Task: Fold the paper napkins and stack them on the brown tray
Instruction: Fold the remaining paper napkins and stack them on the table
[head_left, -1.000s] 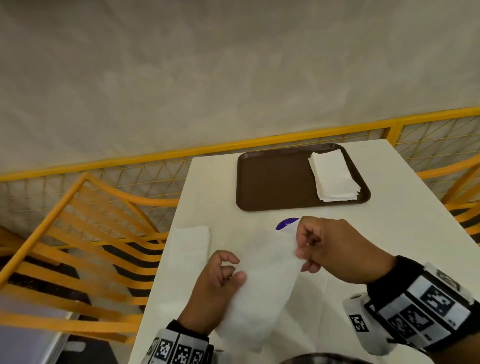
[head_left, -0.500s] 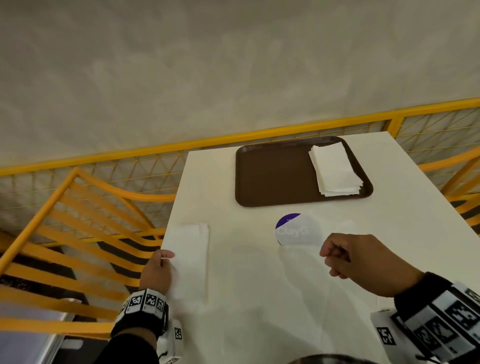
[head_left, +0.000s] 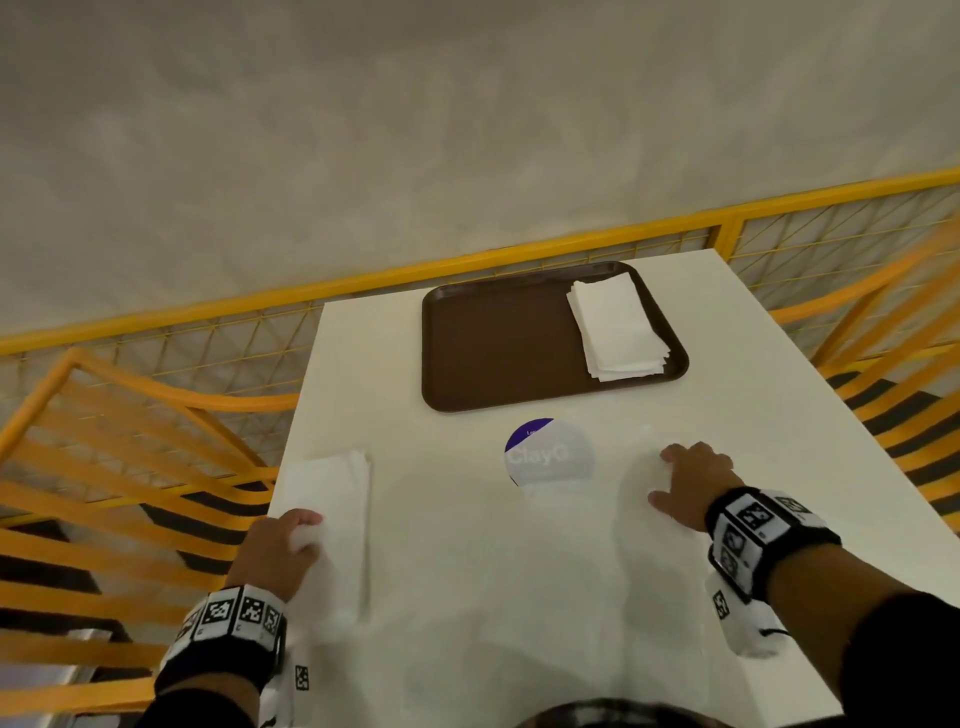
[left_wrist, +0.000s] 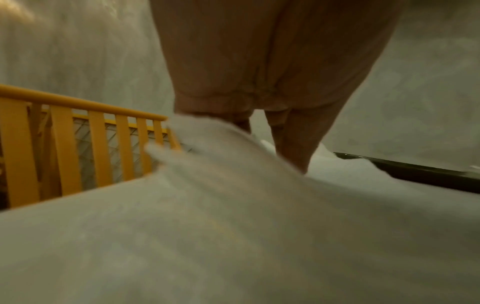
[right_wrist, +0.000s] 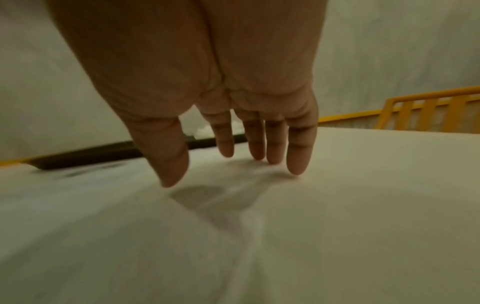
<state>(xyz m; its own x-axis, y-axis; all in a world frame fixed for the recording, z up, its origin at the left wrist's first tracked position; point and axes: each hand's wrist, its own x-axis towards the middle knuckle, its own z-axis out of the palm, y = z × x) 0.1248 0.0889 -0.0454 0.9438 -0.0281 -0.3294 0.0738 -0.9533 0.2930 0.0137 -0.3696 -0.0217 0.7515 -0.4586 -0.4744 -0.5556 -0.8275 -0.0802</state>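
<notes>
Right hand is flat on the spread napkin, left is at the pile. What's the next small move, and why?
Probably lift the left hand with the napkin it pinches off the unfolded pile. The right hand rests open on the spread napkin, the tray awaits.

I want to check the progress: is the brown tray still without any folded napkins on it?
No, a stack of folded napkins already lies on the right part of the brown tray in the head view.

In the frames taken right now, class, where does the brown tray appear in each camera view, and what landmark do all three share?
Head: brown tray at upper centre, on the table's far end.
Left wrist: dark rim at the right edge.
Right wrist: dark strip at left, behind the thumb.
Shared landmark: the yellow railing.
</notes>
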